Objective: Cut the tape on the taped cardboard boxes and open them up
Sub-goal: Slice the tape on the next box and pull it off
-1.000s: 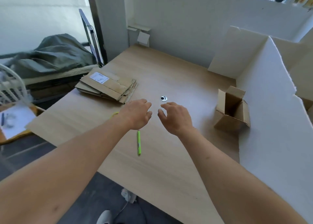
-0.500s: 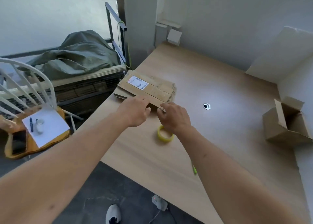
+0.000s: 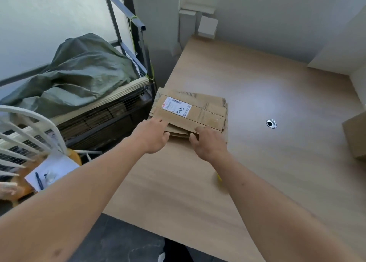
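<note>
A stack of flattened cardboard boxes [image 3: 200, 111] lies at the left edge of the wooden table [image 3: 277, 95]; the top one carries a white shipping label. My left hand [image 3: 152, 136] grips the stack's near left edge, fingers curled over the top sheet and thumb under it. My right hand [image 3: 208, 141] grips the near edge further right, fingers curled on the cardboard. A sliver of yellow tape roll [image 3: 219, 177] shows beside my right forearm. An opened brown box [image 3: 356, 135] is cut off by the frame at the right.
A round metal grommet [image 3: 271, 123] sits in the tabletop right of the stack. Left of the table stand a dark metal rack with a grey-green cover [image 3: 79, 73], a white chair [image 3: 29, 131] and a paper with a pen [image 3: 51, 172]. White walls close the back.
My head turned left and both hands travelled from the middle of the table to the flattened stack, taking hold of its near edge. The green pen has dropped out of view.
</note>
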Demonstrator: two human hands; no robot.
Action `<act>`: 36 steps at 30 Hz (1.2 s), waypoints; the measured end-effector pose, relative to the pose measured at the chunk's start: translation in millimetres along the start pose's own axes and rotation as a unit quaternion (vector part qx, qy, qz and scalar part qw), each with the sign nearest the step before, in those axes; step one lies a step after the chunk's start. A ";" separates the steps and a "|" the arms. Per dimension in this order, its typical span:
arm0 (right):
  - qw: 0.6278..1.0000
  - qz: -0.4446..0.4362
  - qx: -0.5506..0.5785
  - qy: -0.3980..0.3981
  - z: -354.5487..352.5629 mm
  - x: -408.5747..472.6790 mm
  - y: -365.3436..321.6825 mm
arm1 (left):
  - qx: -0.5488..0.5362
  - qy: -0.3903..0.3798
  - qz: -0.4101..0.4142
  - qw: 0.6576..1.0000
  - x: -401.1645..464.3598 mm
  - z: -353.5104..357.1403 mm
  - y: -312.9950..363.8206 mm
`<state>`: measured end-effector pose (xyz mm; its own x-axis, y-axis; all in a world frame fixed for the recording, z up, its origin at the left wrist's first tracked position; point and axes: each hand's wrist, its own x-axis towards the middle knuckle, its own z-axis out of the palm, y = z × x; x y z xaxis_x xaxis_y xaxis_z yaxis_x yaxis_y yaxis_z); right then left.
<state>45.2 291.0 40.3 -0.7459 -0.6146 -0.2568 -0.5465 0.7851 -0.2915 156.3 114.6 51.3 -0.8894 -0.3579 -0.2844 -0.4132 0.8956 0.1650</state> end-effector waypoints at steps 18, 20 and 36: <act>0.935 0.323 0.137 0.054 82.8 139.0 47.7 | -0.067 -0.092 -0.010 0.993 203.1 46.0 -92.6; 0.925 0.340 0.142 0.090 89.7 141.6 42.8 | -0.077 -0.071 -0.002 0.995 211.2 50.4 -96.4; 0.801 0.292 0.493 0.173 46.4 83.3 3.4 | -0.603 -0.120 0.035 0.788 179.3 -34.5 -92.4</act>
<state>-1.2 238.9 -24.8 -0.9189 0.0275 -0.3936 0.3734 0.3828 -0.8450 28.3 -41.4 17.6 -0.9151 -0.1287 -0.3821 -0.3797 -0.0433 0.9241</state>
